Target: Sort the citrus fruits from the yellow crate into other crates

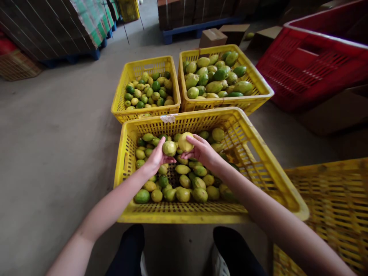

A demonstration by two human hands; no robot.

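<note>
Over the near yellow crate (184,219), my left hand (157,157) is closed around a greenish-yellow lemon (169,148). Close beside it, my right hand (201,150) grips a paler yellow lemon (185,142) between thumb and fingers. The two fruits are side by side and almost touch. Beneath both hands, loose green and yellow lemons (184,194) lie across the crate floor, some of them hidden by my hands and right forearm.
Two more yellow crates stand behind: the left one (116,103) with small green and yellow fruit, the right one (258,86) with larger fruit. A red crate (304,57) is at right, another yellow crate (330,207) at lower right. Cardboard boxes (212,37) and blue pallets (195,28) lie beyond.
</note>
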